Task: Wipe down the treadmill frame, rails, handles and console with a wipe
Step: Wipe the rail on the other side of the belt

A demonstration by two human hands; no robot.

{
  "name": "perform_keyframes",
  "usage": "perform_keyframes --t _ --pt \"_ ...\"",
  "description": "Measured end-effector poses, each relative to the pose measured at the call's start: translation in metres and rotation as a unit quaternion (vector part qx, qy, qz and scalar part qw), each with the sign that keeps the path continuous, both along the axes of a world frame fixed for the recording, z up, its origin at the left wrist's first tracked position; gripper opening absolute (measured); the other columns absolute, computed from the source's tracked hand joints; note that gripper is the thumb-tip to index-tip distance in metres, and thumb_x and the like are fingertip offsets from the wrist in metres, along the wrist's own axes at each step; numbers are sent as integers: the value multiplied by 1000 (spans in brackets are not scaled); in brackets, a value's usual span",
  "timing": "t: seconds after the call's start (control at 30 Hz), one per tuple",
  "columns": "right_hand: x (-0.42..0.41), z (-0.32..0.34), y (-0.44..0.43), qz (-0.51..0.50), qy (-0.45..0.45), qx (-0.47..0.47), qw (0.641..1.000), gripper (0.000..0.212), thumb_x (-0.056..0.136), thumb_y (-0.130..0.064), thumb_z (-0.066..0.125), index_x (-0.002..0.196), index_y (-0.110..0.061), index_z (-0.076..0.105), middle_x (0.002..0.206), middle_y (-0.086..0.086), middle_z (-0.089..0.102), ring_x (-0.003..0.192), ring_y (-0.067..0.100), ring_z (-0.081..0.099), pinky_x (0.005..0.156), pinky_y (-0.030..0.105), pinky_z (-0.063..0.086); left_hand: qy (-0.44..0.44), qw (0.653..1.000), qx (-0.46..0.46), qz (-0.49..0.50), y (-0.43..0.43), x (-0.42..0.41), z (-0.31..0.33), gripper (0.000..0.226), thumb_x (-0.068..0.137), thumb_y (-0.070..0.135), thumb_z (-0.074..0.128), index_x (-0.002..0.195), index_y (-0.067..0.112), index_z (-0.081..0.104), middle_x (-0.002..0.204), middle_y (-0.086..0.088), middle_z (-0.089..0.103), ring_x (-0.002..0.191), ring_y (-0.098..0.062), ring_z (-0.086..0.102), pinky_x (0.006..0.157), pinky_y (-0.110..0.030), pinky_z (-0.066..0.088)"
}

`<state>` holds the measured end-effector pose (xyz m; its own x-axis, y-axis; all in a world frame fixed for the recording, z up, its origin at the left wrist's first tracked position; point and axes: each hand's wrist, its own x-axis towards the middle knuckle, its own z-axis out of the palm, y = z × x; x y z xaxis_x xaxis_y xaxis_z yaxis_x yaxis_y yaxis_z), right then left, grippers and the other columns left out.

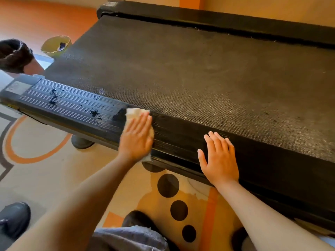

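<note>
Pressing flat, the left hand [136,136] pins a pale wipe [137,112] on the near side rail [72,105] of the treadmill. Head view, the only one.

- Wipe: crumpled and mostly hidden under the palm. One bunched end shows past the fingertips and a corner hangs off the rail's outer edge by the wrist. It looks soft, limp and light, and I judge it damp. It is likely to fold and creep under a sliding hand, so it is best held by broad palm pressure with the fingers spread over it, not by a pinch.
- Rail: rigid, dark and ribbed lengthwise. Wet splashes [94,113] lie on it just left of the wipe. I judge the grooves hold liquid, so strokes along the ribs should lift more.
- Left hand: fingers straight and together, pointing across the rail toward the belt [181,69]. It grasps nothing and only bears down. The forearm reaches in from lower left.
- Right hand [218,160]: released, palm down, fingers extended and slightly fanned. It rests on the same rail, well apart from the wipe, and looks like a brace.
- Far rail [199,19]: looks dry, with no hand near it.
- Floor: patterned carpet [45,178] and a dark shoe [14,218].
</note>
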<state>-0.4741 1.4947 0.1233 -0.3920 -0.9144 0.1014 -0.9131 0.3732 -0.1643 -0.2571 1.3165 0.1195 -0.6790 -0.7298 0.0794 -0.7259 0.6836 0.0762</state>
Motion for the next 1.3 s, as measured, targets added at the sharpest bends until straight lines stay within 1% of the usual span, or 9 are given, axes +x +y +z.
perform_keyframes --t 0.13,0.3,0.57,0.7,0.77,0.83,0.93,1.07,1.3 --pt "0 2 -1 -9 2 10 1000 59 95 -49 28 134 -12 53 141 9 50 136 25 40 113 46 29 -39 996 28 -77 20 -48 1 61 102 47 10 155 17 2 162 -1 -4 148 -15 -14 121 -40 -7" --pt "-2 0 -1 -10 -2 5 1000 58 94 -48 30 133 -13 54 141 8 51 136 25 41 113 45 28 -50 988 77 -123 -15 -50 5 62 100 49 7 154 22 -4 161 5 -8 147 -10 -16 121 -37 -9" --pt "-3 -6 1 -6 -16 -19 1000 54 95 -44 32 134 -14 54 141 6 50 136 23 41 114 43 28 -12 993 114 3 -80 12 3 73 92 61 1 155 23 -1 162 5 -5 148 -10 -11 122 -39 -2" --pt "-2 -8 -1 -13 -4 -14 1000 53 95 -43 32 133 -14 54 141 6 51 135 23 42 114 43 30 -23 993 113 25 -79 11 3 73 92 58 3 155 21 -1 162 4 -7 148 -14 -13 121 -39 -7" --pt "5 -9 -8 -57 -10 -28 998 48 95 -42 37 128 -14 57 138 7 53 132 25 45 112 44 32 -30 994 103 -31 -60 -8 7 71 94 56 2 155 20 -2 161 3 -9 147 -14 -15 121 -41 -8" --pt "19 -5 -25 -112 -30 -44 992 41 95 -40 45 123 -14 58 135 9 54 130 26 45 111 46 35 -31 987 79 -134 -38 -24 6 66 97 52 1 154 20 0 162 3 -7 147 -11 -17 121 -41 -9" --pt "49 7 -65 -99 -59 -102 988 38 96 -34 47 125 -12 56 135 8 53 131 25 44 113 46 32 -28 974 75 -211 -36 -23 4 58 103 46 12 154 22 1 160 6 -9 145 -5 -20 118 -33 -16" --pt "100 17 -110 -39 -105 -128 985 43 96 -32 38 131 -13 55 140 5 51 137 20 40 116 45 26 -18 980 85 -179 -70 14 12 60 103 47 16 155 21 3 161 6 -4 147 -5 -13 120 -32 -10" --pt "124 16 -141 -70 -151 -137 976 43 96 -29 37 131 -13 56 139 3 53 136 18 40 115 46 29 -42 988 115 -97 -115 56 21 62 100 54 13 153 27 -3 160 10 -8 145 -1 -16 117 -22 -16"
